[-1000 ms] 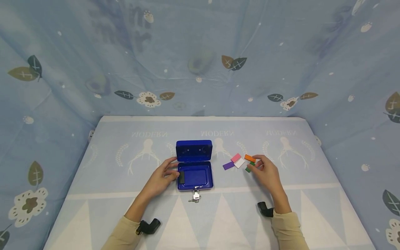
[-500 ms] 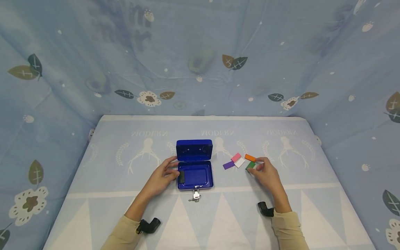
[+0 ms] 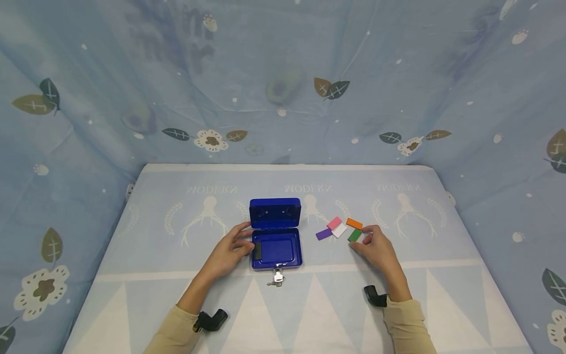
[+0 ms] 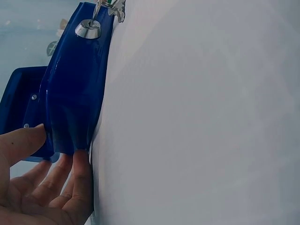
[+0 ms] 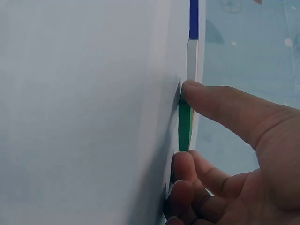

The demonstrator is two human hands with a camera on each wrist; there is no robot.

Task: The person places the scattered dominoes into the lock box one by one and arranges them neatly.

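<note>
Blue metal is forming an open box (image 3: 278, 250) just right of the left hand (image 3: 227, 251), which is gripping its side, thumb at the rim and fingers outside. Green block (image 3: 354, 235) is lying between the right hand's (image 3: 377, 247) thumb and fingertips, though I cannot tell if they are pinching it; orange (image 3: 354, 223), white (image 3: 339, 231), pink (image 3: 334, 222) and purple (image 3: 324, 234) blocks are lying beyond and left of that hand.

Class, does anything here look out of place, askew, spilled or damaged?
The tablecloth looks oddly turned: its printed deer heads sit upside down in the head view. The coloured blocks lie at mixed angles beside the open blue box; nothing looks spilled or damaged.
</note>
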